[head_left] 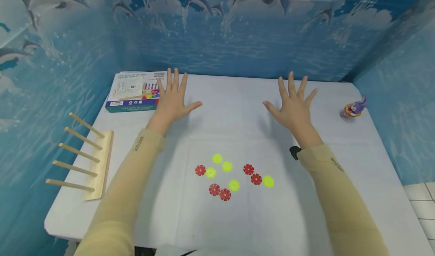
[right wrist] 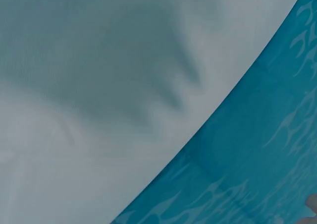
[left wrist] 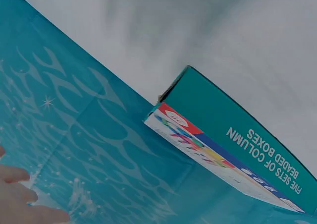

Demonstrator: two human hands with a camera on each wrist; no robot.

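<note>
in the head view the left hand, upper left of centre, and the right hand, upper right, are spread wide, holding nothing. red and yellow discs lie at lower centre on the white table; neither wrist view shows them. the box sits upper left beside the left hand, its lettering clearest in the left wrist view (upside down there). the right wrist view catches a fingered shadow.
</note>
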